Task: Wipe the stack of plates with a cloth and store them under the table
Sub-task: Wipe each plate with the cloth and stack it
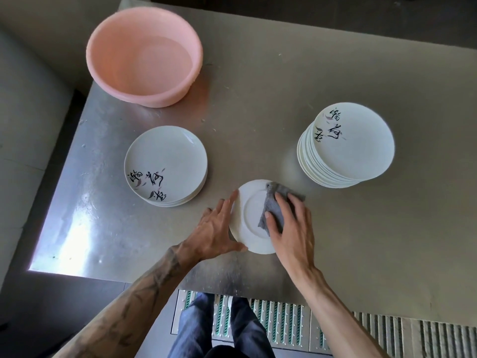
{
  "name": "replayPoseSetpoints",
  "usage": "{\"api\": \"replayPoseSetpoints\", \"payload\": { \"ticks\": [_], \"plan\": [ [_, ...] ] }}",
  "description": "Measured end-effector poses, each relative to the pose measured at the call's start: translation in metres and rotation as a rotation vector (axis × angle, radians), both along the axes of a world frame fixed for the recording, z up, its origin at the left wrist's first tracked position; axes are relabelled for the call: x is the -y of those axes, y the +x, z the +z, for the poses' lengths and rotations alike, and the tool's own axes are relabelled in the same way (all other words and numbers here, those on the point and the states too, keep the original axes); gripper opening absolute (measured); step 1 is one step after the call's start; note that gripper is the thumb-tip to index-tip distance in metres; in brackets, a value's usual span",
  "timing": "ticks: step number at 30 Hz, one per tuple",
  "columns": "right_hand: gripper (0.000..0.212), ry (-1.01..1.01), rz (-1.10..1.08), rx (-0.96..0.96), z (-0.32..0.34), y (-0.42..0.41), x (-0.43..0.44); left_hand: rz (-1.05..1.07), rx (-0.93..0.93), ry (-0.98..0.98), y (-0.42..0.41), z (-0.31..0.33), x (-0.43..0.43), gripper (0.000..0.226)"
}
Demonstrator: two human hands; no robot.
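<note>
Nearby — pink basin [116, 29], tall stack [353, 143], short stack [165, 161]

Head view, sole camera: worn on the person's head, wide-angle. Faced forward and steeply down onto the counter [258, 99] from its near edge. Close, at arm's reach: left hand [216, 228] and right hand [291, 228] sat just below centre. Legs [204, 329] and floor grating [284, 329] showed along the bottom; counter's left and far edges lay in frame.
</note>
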State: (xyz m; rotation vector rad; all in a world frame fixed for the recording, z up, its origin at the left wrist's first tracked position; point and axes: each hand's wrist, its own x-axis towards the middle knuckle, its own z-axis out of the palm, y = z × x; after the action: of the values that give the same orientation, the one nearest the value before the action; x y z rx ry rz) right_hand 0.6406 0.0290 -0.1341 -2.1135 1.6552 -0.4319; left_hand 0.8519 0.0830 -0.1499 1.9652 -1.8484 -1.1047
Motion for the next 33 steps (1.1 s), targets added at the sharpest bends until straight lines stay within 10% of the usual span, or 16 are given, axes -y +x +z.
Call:
{"api": "replayPoseSetpoints", "payload": {
  "ticks": [8,19,33],
  "plan": [
    [0.044,-0.136,0.508,-0.042,0.001,0.033,0.031,-0.006,0.037,-0.048,-0.003,0.007,0.001,0.127],
    [0.055,0.054,-0.032,0.032,0.001,-0.042,-0.036,-0.01,0.069,-0.046,-0.008,0.001,-0.001,0.132],
    [0.047,-0.047,0.252,-0.008,-0.003,0.011,0.029,0.059,0.035,-0.012,-0.009,0.003,0.002,0.133]
  ]
}}
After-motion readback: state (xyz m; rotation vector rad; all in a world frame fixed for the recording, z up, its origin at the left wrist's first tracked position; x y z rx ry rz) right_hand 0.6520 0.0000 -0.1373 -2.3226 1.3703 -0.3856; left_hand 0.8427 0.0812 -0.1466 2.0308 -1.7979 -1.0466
